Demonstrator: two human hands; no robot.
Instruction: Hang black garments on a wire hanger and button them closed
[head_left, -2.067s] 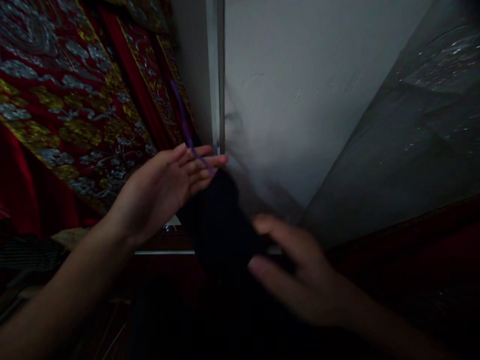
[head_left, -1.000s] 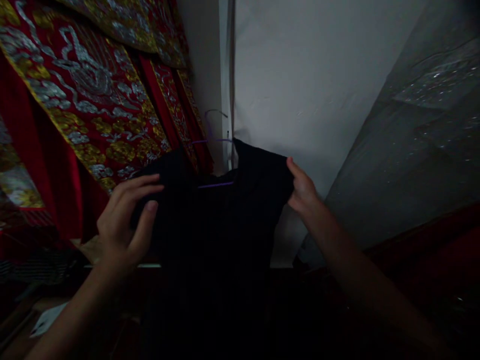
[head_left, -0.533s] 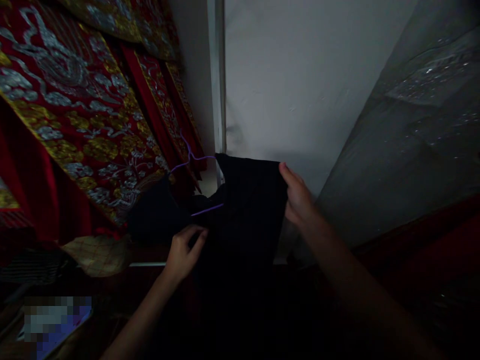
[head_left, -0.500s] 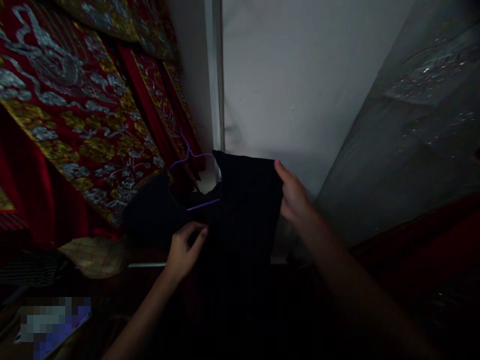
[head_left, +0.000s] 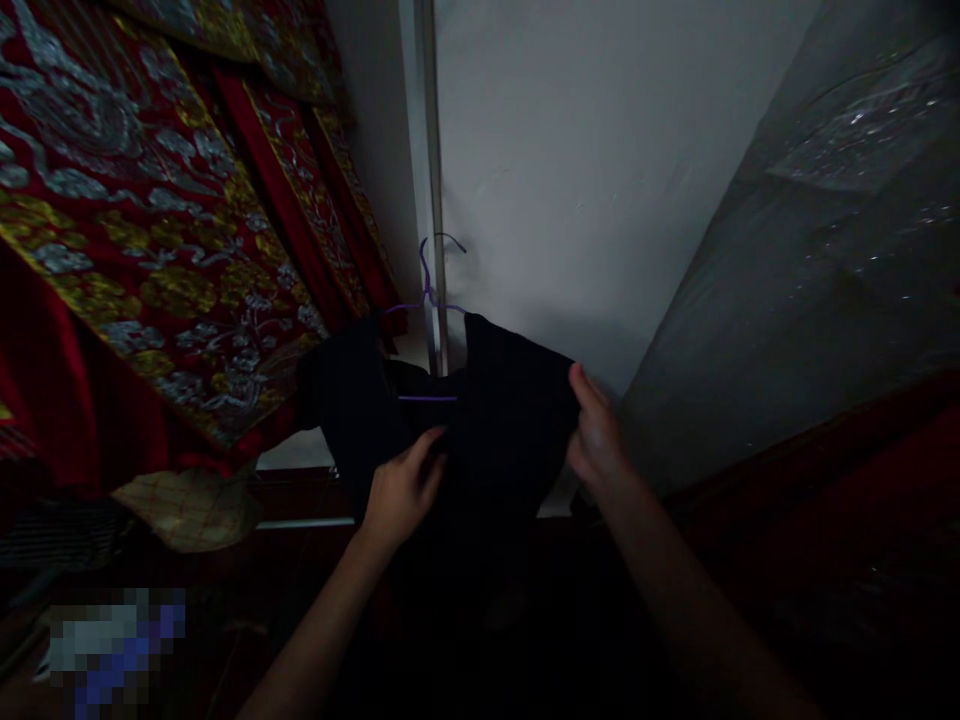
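A dark, nearly black top (head_left: 517, 410) hangs on a thin purple hanger (head_left: 427, 292) in front of me. The hanger's hook points up, and its lower bar shows through the wide neckline. My right hand (head_left: 600, 435) is closed on the garment's right shoulder edge, thumb on top. At the front, just below the neckline, my left hand (head_left: 405, 485) has its fingers curled in a pinch on the dark cloth. The lower part of the garment fades into shadow.
Red costumes with gold and silver embroidery (head_left: 187, 220) hang at the left. A pale wall (head_left: 600, 150) with a metal strip (head_left: 426, 150) stands behind. Clear plastic sheeting (head_left: 840, 230) covers things at right. A checked cloth bundle (head_left: 187, 510) lies lower left.
The hanger and top have turned more level and upright, with the hook now in view against the wall. Both hands have shifted slightly, the left one to the right, the right one lower.
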